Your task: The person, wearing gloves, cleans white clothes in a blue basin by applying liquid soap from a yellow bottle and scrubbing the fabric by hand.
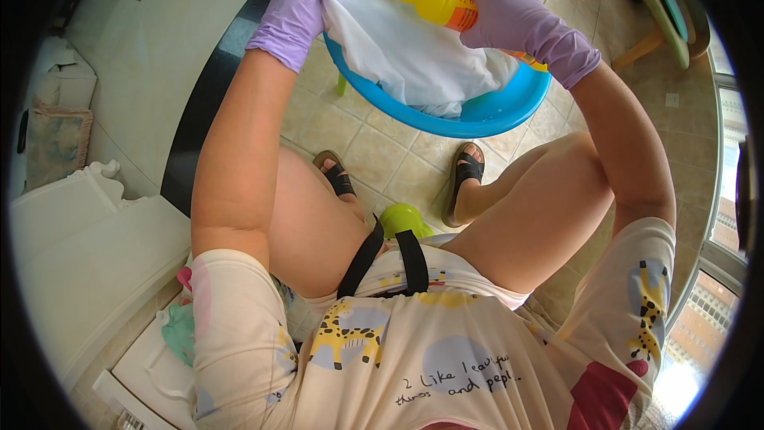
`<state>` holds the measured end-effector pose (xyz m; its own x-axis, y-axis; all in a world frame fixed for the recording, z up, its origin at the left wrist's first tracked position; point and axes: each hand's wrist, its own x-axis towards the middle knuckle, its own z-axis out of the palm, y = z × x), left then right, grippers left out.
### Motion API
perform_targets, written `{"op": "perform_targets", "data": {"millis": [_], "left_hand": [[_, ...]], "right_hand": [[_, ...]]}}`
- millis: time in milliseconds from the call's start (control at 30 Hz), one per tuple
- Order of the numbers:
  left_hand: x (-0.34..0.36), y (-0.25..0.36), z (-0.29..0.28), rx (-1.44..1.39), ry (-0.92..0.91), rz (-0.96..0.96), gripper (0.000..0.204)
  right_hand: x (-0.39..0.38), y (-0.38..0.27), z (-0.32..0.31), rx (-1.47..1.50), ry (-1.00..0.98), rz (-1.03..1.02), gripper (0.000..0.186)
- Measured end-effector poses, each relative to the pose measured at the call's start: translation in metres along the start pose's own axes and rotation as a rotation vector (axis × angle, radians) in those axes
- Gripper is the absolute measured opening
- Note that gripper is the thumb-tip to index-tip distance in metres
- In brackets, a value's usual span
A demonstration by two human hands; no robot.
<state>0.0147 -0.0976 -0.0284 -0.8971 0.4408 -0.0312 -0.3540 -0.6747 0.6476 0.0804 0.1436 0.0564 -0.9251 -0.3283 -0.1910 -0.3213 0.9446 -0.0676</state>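
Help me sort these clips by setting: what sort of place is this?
Probably someone's home, perhaps a balcony or laundry corner, though the exact room is unclear. It shows in the blue basin holding white cloth, the tiled floor, and the windows with buildings outside.

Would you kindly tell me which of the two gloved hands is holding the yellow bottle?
The right hand: its fingers wrap the yellow bottle, whose cap end points left over the white cloth. The left hand grips the cloth instead.

Ahead of the sandals (467,169), the cloth (398,52) lies partly in the basin (501,110), below the bottle (436,2), a chair (667,20) rightward.
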Motion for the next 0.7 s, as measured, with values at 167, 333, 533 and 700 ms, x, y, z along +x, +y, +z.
{"op": "perform_targets", "data": {"millis": [167, 333, 533, 700], "left_hand": [[0.002, -0.001, -0.005, -0.021, 0.0, 0.009, 0.029], [0.001, -0.003, -0.001, 0.051, 0.023, 0.022, 0.028], [0.0, -0.001, -0.001, 0.047, 0.029, -0.009, 0.028], [0.0, 0.0, 0.0, 0.003, -0.002, -0.043, 0.026]], "right_hand": [[0.001, -0.005, -0.004, -0.062, -0.006, 0.004, 0.043], [0.003, -0.008, -0.006, -0.108, -0.025, 0.015, 0.042], [0.004, -0.01, -0.007, -0.119, -0.029, 0.016, 0.042], [0.004, -0.01, -0.007, -0.111, -0.027, 0.012, 0.044]]}}
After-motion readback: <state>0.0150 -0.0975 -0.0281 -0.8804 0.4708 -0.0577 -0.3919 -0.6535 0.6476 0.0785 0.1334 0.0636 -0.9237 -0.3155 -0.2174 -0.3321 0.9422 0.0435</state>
